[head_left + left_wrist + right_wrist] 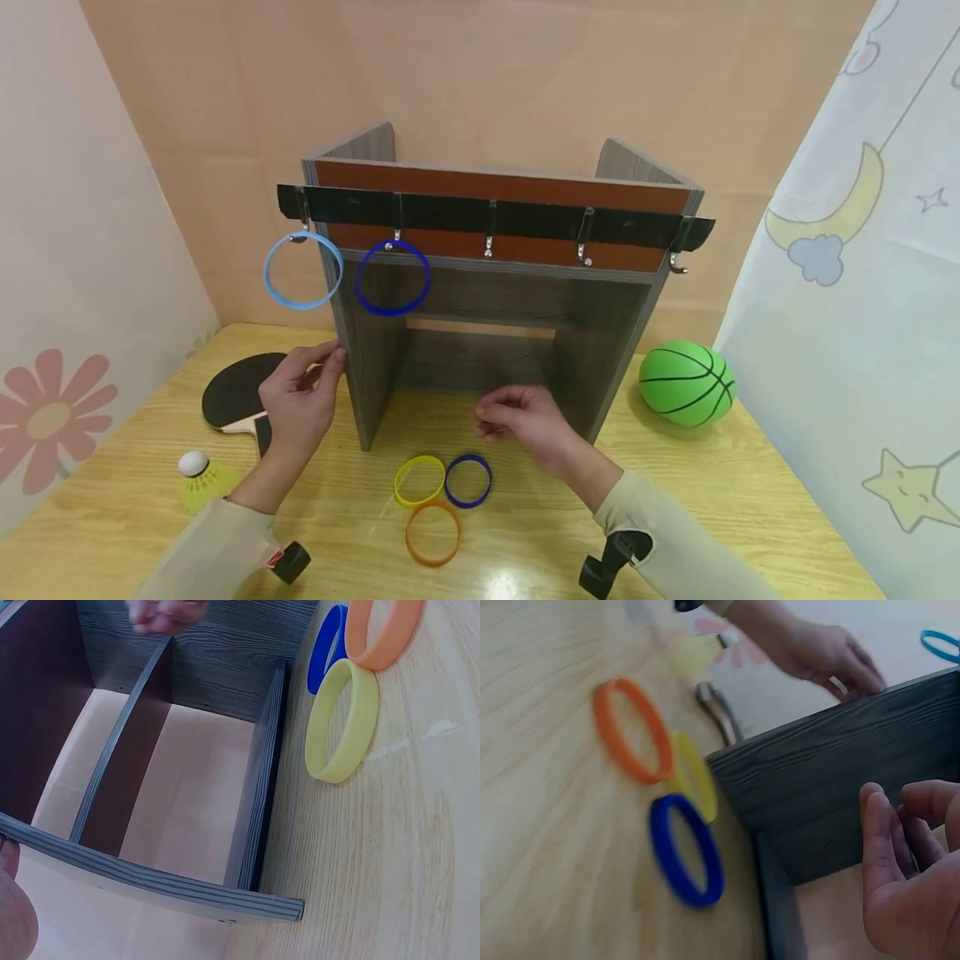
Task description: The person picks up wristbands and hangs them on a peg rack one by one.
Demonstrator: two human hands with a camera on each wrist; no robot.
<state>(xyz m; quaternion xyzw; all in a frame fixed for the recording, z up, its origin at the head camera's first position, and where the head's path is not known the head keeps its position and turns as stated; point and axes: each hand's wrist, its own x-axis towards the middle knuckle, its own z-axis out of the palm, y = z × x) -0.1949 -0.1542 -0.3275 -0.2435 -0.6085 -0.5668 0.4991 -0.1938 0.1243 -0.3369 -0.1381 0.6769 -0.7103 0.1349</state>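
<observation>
My left hand (300, 390) touches the outer side of the grey wooden shelf unit (372, 350), its fingertips at the front edge of the left panel. Nothing shows between the fingers of my right hand (528, 421), loosely curled in front of the shelf's lower opening. A light blue wristband (269, 287) hangs from the leftmost hook, and a dark blue wristband (426, 292) from the second. On the table below lie a yellow wristband (319, 742), another dark blue wristband (667, 851) and an orange wristband (607, 724), grouped close together.
A black strip (450, 208) with several metal hooks crosses the shelf's front. A black table tennis bat (240, 387) and a yellow shuttlecock (206, 487) lie at the left. At the right sits a green ball (682, 383). Printed cloth walls flank the wooden table (720, 517).
</observation>
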